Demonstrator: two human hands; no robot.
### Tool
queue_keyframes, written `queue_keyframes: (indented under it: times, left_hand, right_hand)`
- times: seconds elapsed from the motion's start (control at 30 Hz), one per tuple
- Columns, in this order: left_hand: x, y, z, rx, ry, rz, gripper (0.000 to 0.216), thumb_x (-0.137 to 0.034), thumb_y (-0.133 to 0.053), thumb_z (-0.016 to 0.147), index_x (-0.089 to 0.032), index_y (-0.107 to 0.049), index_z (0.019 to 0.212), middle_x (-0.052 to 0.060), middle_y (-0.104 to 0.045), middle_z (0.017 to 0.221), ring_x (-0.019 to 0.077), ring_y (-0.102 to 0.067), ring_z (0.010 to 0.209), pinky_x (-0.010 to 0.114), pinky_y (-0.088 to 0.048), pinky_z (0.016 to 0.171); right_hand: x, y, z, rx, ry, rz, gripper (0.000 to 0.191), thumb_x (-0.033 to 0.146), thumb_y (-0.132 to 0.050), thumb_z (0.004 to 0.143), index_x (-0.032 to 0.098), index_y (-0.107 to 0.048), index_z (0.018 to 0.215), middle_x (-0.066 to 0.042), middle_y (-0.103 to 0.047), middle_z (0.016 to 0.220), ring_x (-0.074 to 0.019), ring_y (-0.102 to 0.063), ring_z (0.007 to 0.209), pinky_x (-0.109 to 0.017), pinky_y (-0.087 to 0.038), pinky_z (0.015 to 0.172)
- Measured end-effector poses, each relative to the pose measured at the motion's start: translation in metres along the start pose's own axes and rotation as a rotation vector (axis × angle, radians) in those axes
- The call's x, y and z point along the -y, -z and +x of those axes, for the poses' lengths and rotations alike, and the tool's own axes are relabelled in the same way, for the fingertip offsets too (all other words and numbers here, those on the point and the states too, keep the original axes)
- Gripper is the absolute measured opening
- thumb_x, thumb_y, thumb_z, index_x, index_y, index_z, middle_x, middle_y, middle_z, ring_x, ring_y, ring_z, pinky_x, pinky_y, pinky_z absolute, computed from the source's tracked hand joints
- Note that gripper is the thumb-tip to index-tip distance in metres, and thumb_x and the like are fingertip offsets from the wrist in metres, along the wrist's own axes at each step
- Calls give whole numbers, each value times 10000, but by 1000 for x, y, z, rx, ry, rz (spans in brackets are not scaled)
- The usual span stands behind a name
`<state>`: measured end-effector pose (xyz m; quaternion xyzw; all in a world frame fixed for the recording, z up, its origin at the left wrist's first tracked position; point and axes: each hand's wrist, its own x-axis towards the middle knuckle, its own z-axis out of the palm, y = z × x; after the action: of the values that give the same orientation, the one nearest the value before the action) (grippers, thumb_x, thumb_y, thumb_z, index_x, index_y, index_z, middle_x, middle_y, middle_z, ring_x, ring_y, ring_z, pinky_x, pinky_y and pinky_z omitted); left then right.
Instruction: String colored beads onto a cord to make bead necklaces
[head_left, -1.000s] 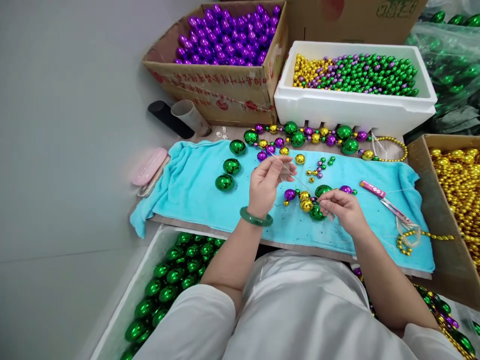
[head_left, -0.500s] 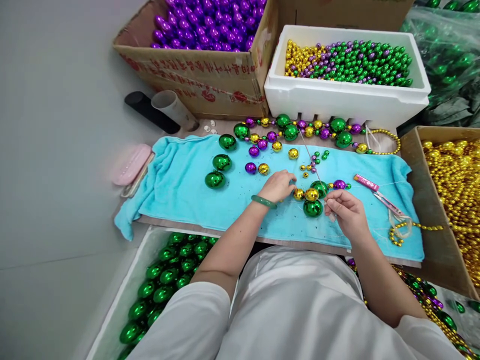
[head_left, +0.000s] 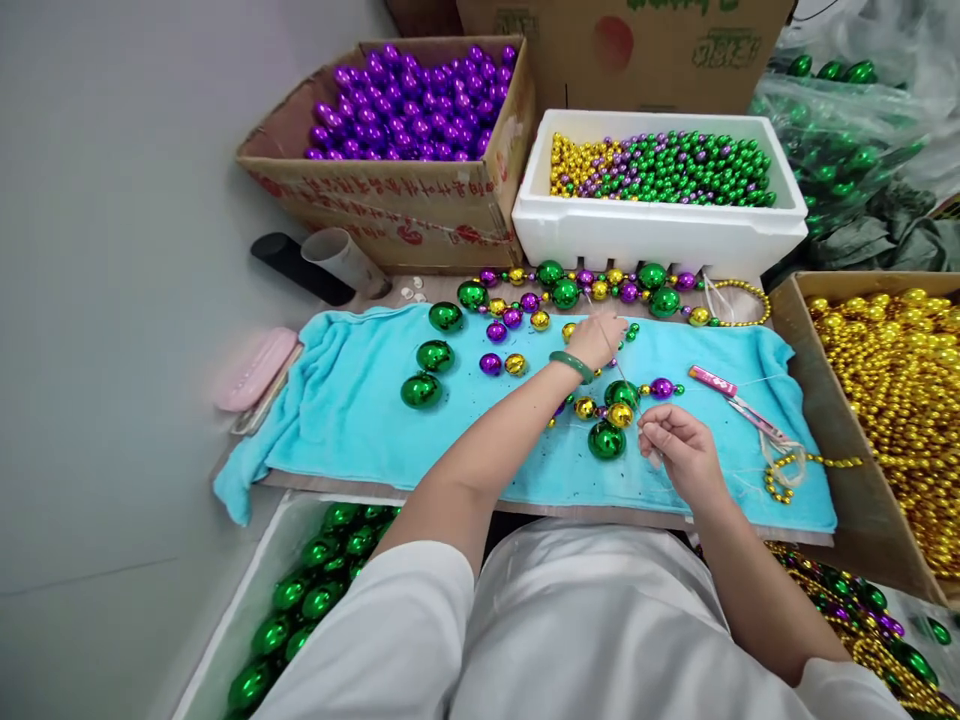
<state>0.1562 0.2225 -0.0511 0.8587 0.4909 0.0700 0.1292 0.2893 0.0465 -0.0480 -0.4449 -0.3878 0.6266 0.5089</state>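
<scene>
Carton (head_left: 420,205) lettering unreadable, beyond left fingers (head_left: 609,326)

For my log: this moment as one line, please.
left hand: at loose beads | right hand: pinching thread | strung beads: on towel

Loose balls (head_left: 435,355) lie on a towel (head_left: 360,420). Behind it stand a cardboard box (head_left: 390,200), left, and a foam box (head_left: 660,235), right.
</scene>
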Motion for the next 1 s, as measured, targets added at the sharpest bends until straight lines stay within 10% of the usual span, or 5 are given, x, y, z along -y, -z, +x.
queue_keyframes:
  times: [0.4,0.67,1.0]
  left_hand:
    - [-17,-7,-9,-39,119,-125,228,-172,-511,845,-115,-666,1003,154,-668,1004,248,-599,999,364,-460,852]
    - [16,37,-77,-243,328,-1812,221,-239,-556,844,-155,-633,1034,53,-674,863,103,-631,731,212,-481,659]
    - [26,45,-103,-296,471,-2091,143,-208,-533,864,-152,-654,917,36,-674,810,83,-626,701,202,-486,654]
  right_hand:
    - [-1,9,-2,-81,26,-53,141,311,-675,782,187,-653,844,10,-572,574,-100,-478,507,-206,-317,420]
    - [3,14,-7,-250,115,-212,132,269,-658,757,181,-712,838,25,-513,530,-100,-447,513,-233,-347,478]
    - [3,-1,-5,-207,106,-276,111,266,-649,728,191,-715,776,23,-501,508,-104,-432,486,-244,-340,457]
